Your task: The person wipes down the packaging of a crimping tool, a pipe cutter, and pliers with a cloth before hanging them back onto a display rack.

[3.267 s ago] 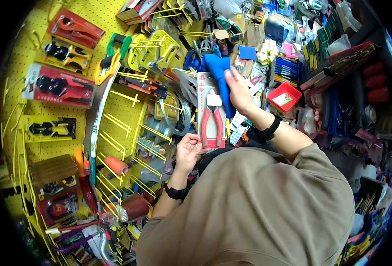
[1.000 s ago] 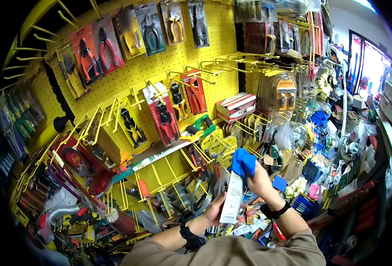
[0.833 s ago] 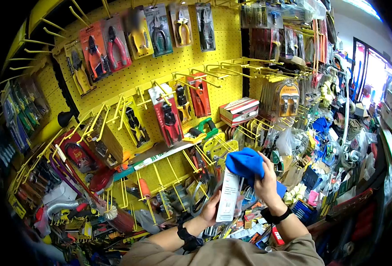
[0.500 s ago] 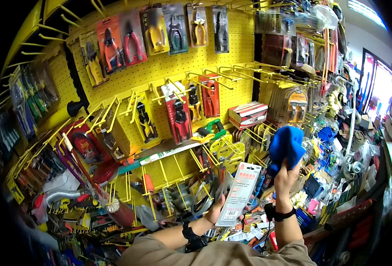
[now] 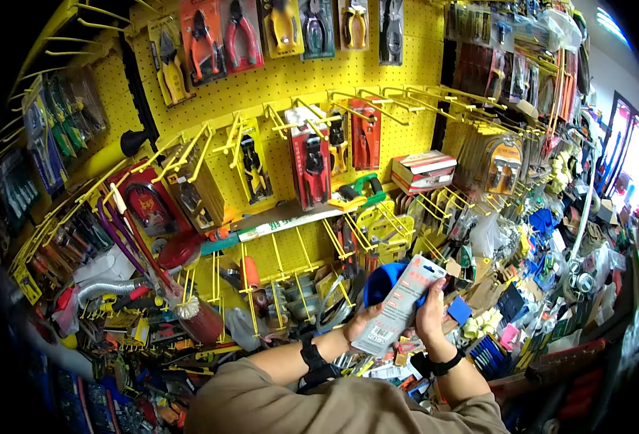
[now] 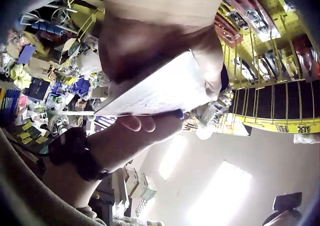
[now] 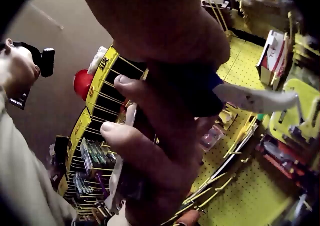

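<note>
A carded pack of pliers (image 5: 399, 307) is tilted in front of the chest, its white printed back facing up. My left hand (image 5: 363, 323) grips the pack's lower left edge; in the left wrist view the pack (image 6: 160, 88) shows as a pale sheet between both hands. At the pack's right edge, my right hand (image 5: 431, 312) has its thumb up and holds a blue cloth (image 5: 383, 282), which bulges out behind the pack on the left. The right wrist view shows the cloth (image 7: 195, 86) dark in the right hand, fingers curled. The pliers face away, hidden.
A yellow pegboard (image 5: 232, 79) with hanging carded pliers and protruding hooks (image 5: 301, 264) stands ahead. A red-and-white box (image 5: 424, 172) sits on its right. Loose goods (image 5: 507, 278) crowd the right side, and tools (image 5: 146, 347) lie heaped at lower left.
The pack was turned from its front to its back. The blue cloth wiped along its top, lifted off to the right, then came down behind the pack. The head view has turned up toward the pegboard.
</note>
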A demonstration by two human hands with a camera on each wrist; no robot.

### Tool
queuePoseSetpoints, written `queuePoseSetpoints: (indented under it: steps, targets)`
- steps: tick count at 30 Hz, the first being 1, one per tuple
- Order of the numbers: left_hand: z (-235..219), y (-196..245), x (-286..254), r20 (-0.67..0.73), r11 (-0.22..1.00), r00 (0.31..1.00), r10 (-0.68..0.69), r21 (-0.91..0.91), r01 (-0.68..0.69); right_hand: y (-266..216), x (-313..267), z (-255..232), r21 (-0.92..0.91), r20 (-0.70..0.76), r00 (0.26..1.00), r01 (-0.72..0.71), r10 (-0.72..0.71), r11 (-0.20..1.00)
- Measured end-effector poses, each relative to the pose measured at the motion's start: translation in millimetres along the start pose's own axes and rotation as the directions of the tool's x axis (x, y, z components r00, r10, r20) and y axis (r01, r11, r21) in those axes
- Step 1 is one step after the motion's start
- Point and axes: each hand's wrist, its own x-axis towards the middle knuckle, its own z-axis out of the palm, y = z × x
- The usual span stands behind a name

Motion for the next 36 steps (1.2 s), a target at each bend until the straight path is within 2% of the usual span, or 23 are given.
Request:
queuePoseSetpoints:
  steps: [3,4,5,6,7,8,9,10,11,12,13,15,16,18,19,21,22,23,26,27,30,34,36]
  targets:
    - [0.0,-0.6,-2.0,0.072,0.996,0.994,-0.083,-0.023,0.085,36.8,5.1,-15.9,0.149,0.145,0.989,0.001,-0.023,0.989]
    - [-4.9,-5.4,-3.4,0.061,0.994,0.994,-0.089,-0.059,0.092,52.6,9.7,-29.3,0.058,0.217,0.974,0.059,-0.070,0.997]
    - [1.1,-3.0,-3.6,0.068,0.991,0.996,-0.052,-0.122,0.060,40.5,7.5,-34.4,-0.061,0.250,0.953,0.191,-0.171,0.980]
    - [-5.9,0.9,-5.2,0.109,0.972,0.984,-0.138,-0.178,0.156,25.8,12.5,-42.3,-0.073,0.362,0.916,0.213,-0.174,0.974]
    - [21.8,11.3,-5.6,0.025,0.983,0.995,-0.095,-0.155,0.097,17.3,13.6,-61.9,-0.332,0.468,0.834,0.474,-0.294,0.815]
    - [6.3,17.6,-6.7,0.024,0.991,0.991,-0.130,-0.040,0.131,76.6,29.7,-105.7,-0.528,0.409,0.888,0.418,-0.210,0.740]
    - [44.2,34.5,-10.7,-0.066,0.959,0.997,0.039,0.282,-0.019,8.9,25.6,-93.8,-0.503,0.366,0.918,0.330,-0.149,0.798]
    - [48.0,39.4,-14.4,-0.104,0.852,0.987,0.127,0.521,-0.055,-1.4,30.0,-85.6,-0.347,0.085,0.980,0.198,-0.179,0.917]
    - [59.3,38.6,-12.7,-0.119,0.719,0.950,0.288,0.682,-0.133,-15.6,39.8,-103.8,-0.375,0.180,0.972,0.209,-0.150,0.903]
    - [49.1,44.8,-15.0,-0.130,0.432,0.931,0.342,0.901,-0.033,-48.9,42.6,-112.3,-0.747,0.095,0.988,-0.011,0.123,0.665]
    - [60.8,42.1,-9.4,-0.075,0.338,0.867,0.492,0.934,-0.112,-74.7,38.9,-95.9,-0.672,0.189,0.982,0.150,-0.028,0.725]
    - [63.4,46.7,-5.1,0.032,-0.057,0.787,0.616,0.998,0.004,-95.5,30.3,-83.0,-0.707,0.308,0.945,0.305,-0.111,0.638]
    - [66.0,45.4,-3.7,0.029,-0.053,0.792,0.610,0.999,0.005,-90.0,27.9,-82.9,-0.673,0.370,0.920,0.361,-0.129,0.646]
    - [71.0,42.2,5.2,0.046,-0.177,0.684,0.728,0.976,0.124,-90.0,21.1,-76.1,-0.614,0.539,0.826,0.520,-0.166,0.594]
    - [72.3,41.6,8.3,0.100,-0.255,0.668,0.738,0.957,0.139,-99.8,13.9,-63.6,-0.513,0.520,0.854,0.329,-0.018,0.793]
    - [72.6,39.0,15.4,0.188,-0.371,0.631,0.753,0.913,0.171,-92.4,9.7,-51.4,-0.378,0.538,0.842,0.188,0.050,0.906]
    - [76.3,40.3,17.5,0.253,-0.463,0.625,0.738,0.864,0.197,-88.4,12.8,-43.0,-0.289,0.586,0.808,0.269,-0.052,0.919]
    - [78.6,40.4,18.8,0.256,-0.464,0.627,0.736,0.865,0.192,-95.7,13.0,-34.8,-0.357,0.535,0.844,0.196,0.028,0.913]
    - [83.0,45.4,19.1,0.379,-0.618,0.620,0.687,0.753,0.226,-74.3,29.6,-30.8,-0.311,0.461,0.887,0.196,-0.033,0.930]
    - [82.4,48.0,15.7,0.388,-0.623,0.617,0.685,0.751,0.218,-74.5,30.9,-32.9,-0.314,0.458,0.888,0.204,-0.041,0.927]
    - [75.7,52.5,2.2,0.183,-0.175,0.727,0.662,0.981,-0.088,-91.7,36.7,-31.8,-0.292,0.413,0.903,0.250,-0.114,0.923]
    - [77.4,63.1,-8.6,0.060,0.020,0.810,0.584,0.996,-0.088,-132.6,46.4,-30.5,-0.321,0.457,0.881,0.295,-0.125,0.900]
    - [83.2,66.9,-12.6,-0.080,0.094,0.842,0.533,0.995,0.035,-154.0,49.6,-29.2,-0.305,0.452,0.879,0.313,-0.152,0.900]
